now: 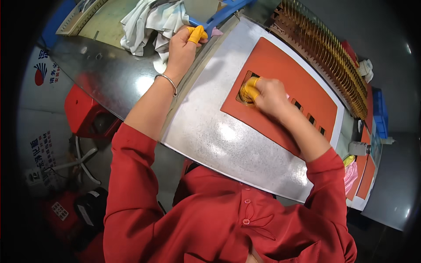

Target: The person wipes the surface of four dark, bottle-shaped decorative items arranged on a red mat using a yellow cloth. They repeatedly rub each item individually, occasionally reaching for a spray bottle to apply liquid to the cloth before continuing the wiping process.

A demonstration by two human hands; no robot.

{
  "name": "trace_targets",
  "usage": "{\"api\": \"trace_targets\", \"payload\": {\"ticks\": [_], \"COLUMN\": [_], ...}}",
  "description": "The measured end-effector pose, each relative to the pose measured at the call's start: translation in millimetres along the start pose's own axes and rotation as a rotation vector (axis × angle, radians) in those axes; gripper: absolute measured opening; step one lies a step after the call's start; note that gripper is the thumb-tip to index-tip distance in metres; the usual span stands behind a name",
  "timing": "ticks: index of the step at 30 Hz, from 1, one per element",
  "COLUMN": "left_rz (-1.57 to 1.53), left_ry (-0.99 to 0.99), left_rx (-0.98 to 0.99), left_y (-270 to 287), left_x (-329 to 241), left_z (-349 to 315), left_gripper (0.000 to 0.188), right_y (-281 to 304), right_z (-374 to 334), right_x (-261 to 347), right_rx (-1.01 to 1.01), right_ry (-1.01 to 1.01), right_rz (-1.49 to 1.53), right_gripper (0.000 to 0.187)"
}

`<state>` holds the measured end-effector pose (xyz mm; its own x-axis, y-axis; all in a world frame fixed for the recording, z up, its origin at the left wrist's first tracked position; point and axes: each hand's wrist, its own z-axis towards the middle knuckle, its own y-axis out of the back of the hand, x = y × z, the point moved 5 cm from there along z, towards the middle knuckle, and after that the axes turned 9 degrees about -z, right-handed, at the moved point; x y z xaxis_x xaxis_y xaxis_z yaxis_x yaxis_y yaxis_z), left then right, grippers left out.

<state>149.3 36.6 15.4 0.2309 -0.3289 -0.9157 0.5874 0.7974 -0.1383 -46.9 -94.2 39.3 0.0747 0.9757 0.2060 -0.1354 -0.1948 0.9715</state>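
Currently, I locate the plate (242, 93), dark with a gold pattern, flat on the orange mat (272, 57), near its left edge. On my display, the right hand (271, 97) is over the plate, fingers bent, yellow cots (252, 90) meeting its face; I cannot tell whether the fingers grip anything. Beyond this hand, a row of small dark pieces (311, 119) lies on the mat, partly behind the forearm. The left hand (183, 47) is at the far edge of the worktop (206, 114), fingers curled inward, between the white cloth (162, 22) and the blue frame (221, 16); its contents are hidden from me. A bangle (169, 82) encircles that wrist. The rack (324, 52), lined with upright gold-coloured plates, stands beyond the mat at upper right.
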Motion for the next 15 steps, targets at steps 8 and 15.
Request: {"api": "trace_targets", "payload": {"ticks": [8, 15], "left_rz": [0.074, 0.068], "left_ry": [-0.026, -0.014], "left_rx": [0.01, 0.006], "left_y": [-3.0, -1.4], "left_x": [-9.0, -6.0], "left_z": [-0.3, -2.0], "left_gripper": [0.019, 0.02], "right_y": [-0.4, 4.5], "right_z": [13.8, 18.7], "right_x": [-18.3, -17.2], "right_rx": [0.066, 0.092], "right_ry": [-0.122, -0.17], "right_rz": [0.071, 0.0], "right_gripper": [0.013, 0.012]}}
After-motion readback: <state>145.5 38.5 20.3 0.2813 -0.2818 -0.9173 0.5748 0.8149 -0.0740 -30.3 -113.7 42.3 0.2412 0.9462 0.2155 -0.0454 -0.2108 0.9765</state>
